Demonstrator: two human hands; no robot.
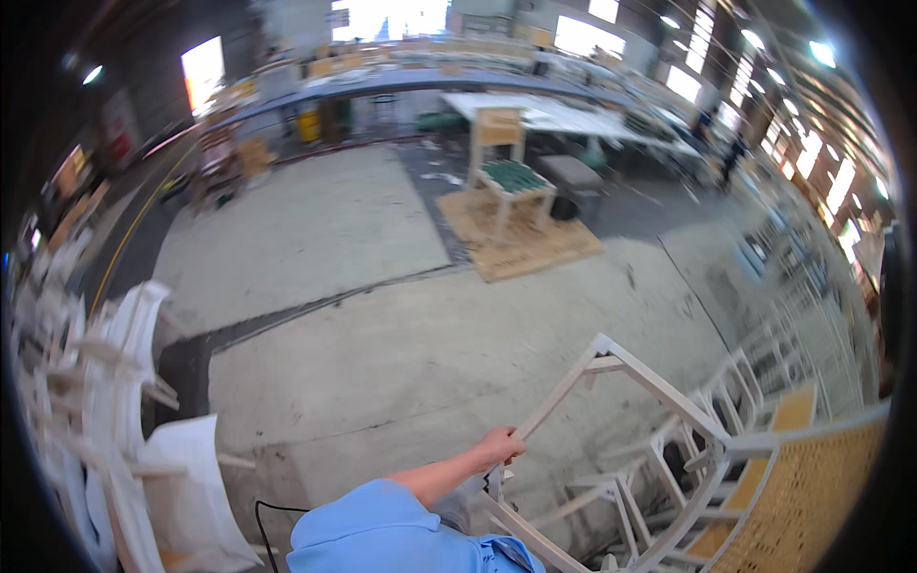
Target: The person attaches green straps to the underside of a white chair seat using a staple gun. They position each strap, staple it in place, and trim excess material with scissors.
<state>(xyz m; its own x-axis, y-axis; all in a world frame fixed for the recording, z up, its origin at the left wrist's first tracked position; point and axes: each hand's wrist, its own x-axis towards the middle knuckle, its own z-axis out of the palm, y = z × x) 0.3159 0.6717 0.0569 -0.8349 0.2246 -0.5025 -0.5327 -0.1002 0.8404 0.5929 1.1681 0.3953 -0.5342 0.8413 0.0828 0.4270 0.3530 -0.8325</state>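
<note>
With closed fingers, my left hand (pixel 501 446) grips the near left rail of a white wooden chair frame (pixel 666 390). My blue-sleeved left arm reaches across to it from the lower edge. The frame is held tilted in front of me, its seat opening bare so that the floor shows through. A woven cane panel (pixel 812 501), which looks like the chair's back, spreads toward the lower right. My right hand does not show.
Several white chair frames (pixel 669 458) stand close together at the right. White padded pieces (pixel 186 477) are stacked at the left. Ahead, a chair with green seat webbing (pixel 516 177) stands on a cardboard sheet (pixel 478 253). A black cord (pixel 258 520) lies near me. Long worktables (pixel 583 115) line the back.
</note>
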